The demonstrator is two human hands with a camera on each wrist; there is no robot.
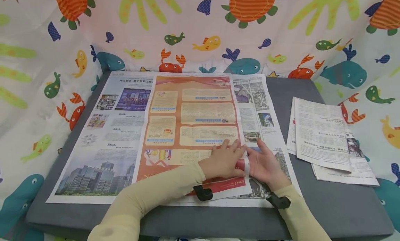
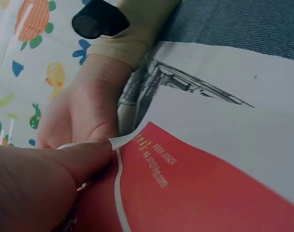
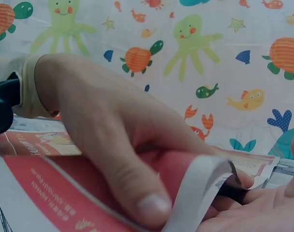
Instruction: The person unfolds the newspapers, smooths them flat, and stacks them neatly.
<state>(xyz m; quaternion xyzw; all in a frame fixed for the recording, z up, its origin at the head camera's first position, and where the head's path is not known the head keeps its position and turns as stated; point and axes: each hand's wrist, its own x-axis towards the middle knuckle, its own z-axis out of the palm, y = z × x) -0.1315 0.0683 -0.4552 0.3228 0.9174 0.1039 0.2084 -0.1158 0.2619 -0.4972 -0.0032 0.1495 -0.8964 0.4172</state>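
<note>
An orange-printed newspaper sheet (image 1: pixel 207 113) lies on top of a wider spread newspaper (image 1: pixel 93 136). My left hand (image 1: pixel 222 160) is over the sheet's lower right part. In the right wrist view the left hand (image 3: pixel 118 130) arches across the red-printed sheet (image 3: pixel 64 193), its thumb on the near side of the raised, curled edge and its fingers beyond. My right hand (image 1: pixel 265 164) lies palm up beside that edge, thumb raised; its fingertips are partly hidden by the left hand and paper. In the left wrist view the right hand (image 2: pixel 86 106) is behind the left thumb (image 2: pixel 35 179).
Several folded newspapers (image 1: pixel 323 133) are stacked at the right of the grey table (image 1: pixel 337 206). A white cloth with printed sea animals (image 1: pixel 193 22) hangs behind and along the sides. Dark wrist cameras (image 1: pixel 203 193) sit on both sleeves.
</note>
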